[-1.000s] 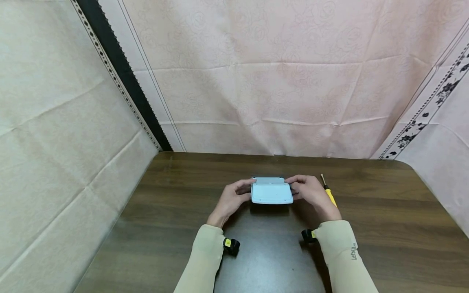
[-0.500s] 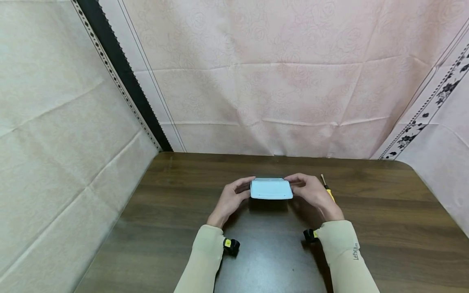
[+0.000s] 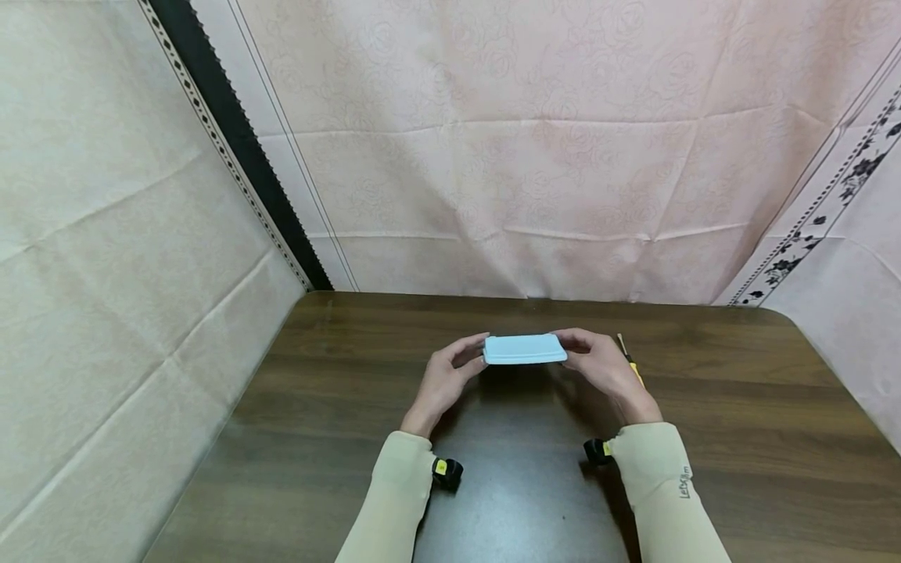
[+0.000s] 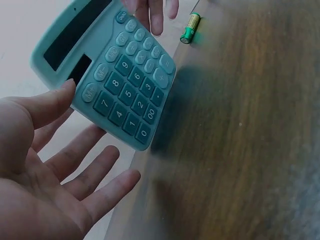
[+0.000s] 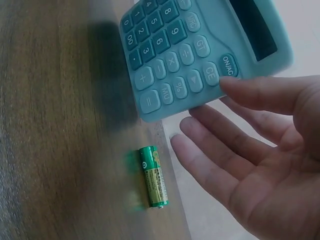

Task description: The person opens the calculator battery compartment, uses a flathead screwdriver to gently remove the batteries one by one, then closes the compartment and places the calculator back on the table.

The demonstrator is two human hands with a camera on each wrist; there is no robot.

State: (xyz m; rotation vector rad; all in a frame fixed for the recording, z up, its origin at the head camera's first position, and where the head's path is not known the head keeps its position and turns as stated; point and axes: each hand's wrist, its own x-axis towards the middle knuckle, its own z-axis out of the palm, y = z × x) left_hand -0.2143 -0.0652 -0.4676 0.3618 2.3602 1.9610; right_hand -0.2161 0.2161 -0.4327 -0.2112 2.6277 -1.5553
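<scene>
Both hands hold up a light blue calculator (image 3: 525, 349), seen nearly edge-on in the head view. The left hand (image 3: 445, 383) pinches its left side, with the thumb on the front by the small solar window and the lower fingers spread, as the left wrist view shows. On the opposite side, the right hand (image 3: 604, 370) grips the edge. Its thumb sits beside the ON/AC key in the right wrist view. The number keys and dark display of the calculator (image 4: 125, 90) face the wrist cameras. Above the wood table, its shadow falls below.
A green and gold battery (image 5: 154, 176) lies on the wooden table (image 3: 296, 438) below the right hand. A yellow-handled screwdriver (image 3: 626, 351) lies just beyond the right hand, partly hidden. Pale patterned cloth (image 3: 563, 156) hangs behind the table's far edge.
The calculator has tipped, its broad light blue face shrinking to a narrow band and its near edge rising. Both hands keep hold; the right hand has shifted up slightly.
</scene>
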